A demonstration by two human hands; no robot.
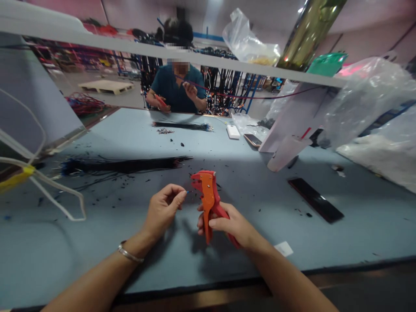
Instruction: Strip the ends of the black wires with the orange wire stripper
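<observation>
My right hand [227, 221] is wrapped round the handles of a red and orange wire stripper [208, 190], held upright with its jaws facing left. Thumb and fingertips of my left hand [165, 206] pinch a thin wire with a small blue end [188, 191]. That end sticks out just left of the stripper's jaws, apart from them. How much of the wire lies inside my fingers is hidden. Beyond my hands, a bundle of black wires [130, 165] lies across the table.
Small black scraps dot the blue-grey table [130, 277]. On the right are a dark phone [315, 199], a plastic cup [287, 151] and plastic bags [354, 99]. White cables [74, 193] hang at left. Opposite, a person [177, 84] holds a red tool behind another wire bundle [182, 125].
</observation>
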